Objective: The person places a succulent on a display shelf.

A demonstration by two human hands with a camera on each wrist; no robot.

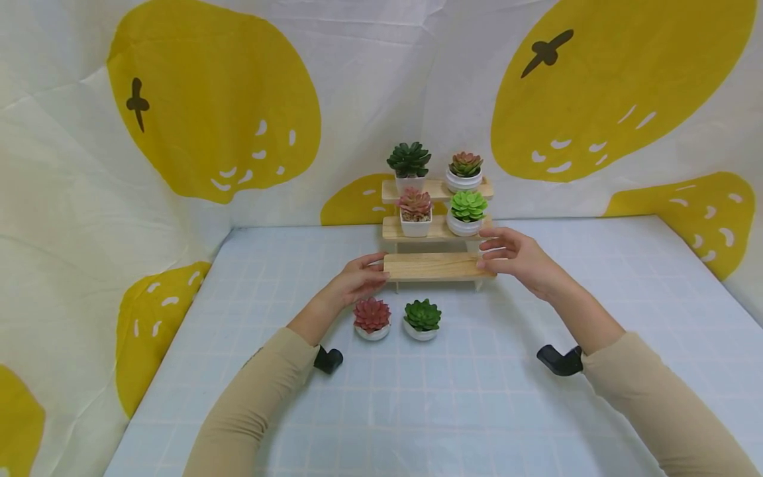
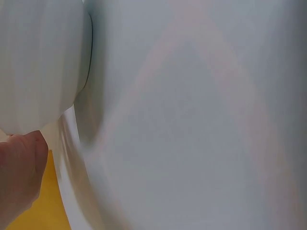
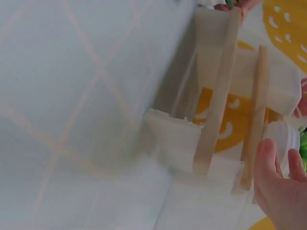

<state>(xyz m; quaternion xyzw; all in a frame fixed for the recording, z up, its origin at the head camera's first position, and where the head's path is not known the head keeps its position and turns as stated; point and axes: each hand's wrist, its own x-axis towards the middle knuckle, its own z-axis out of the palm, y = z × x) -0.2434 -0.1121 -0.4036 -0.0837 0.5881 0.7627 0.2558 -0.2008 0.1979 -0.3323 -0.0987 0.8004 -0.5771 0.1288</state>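
A tiered wooden plant stand [image 1: 438, 267] with three shelves stands at the back of the table. My left hand [image 1: 359, 279] holds the left end of its lowest shelf between thumb and fingers. At the right end, my right hand [image 1: 521, 260] is spread beside the lower and middle shelves, its fingertips close to a white pot [image 3: 283, 134]. On the middle shelf are a pink succulent [image 1: 414, 202] in a square pot and a light green succulent [image 1: 467, 207]. A dark green succulent [image 1: 408, 160] and a reddish-green one [image 1: 465, 165] occupy the top.
In front of the stand, a red succulent [image 1: 372, 315] and a green succulent [image 1: 422, 315] in white pots sit on the pale blue checked tablecloth [image 1: 417, 411]. Behind hangs a white curtain [image 1: 381, 79] with yellow fruit prints. Black wrist mounts [image 1: 559, 361] project below the sleeves.
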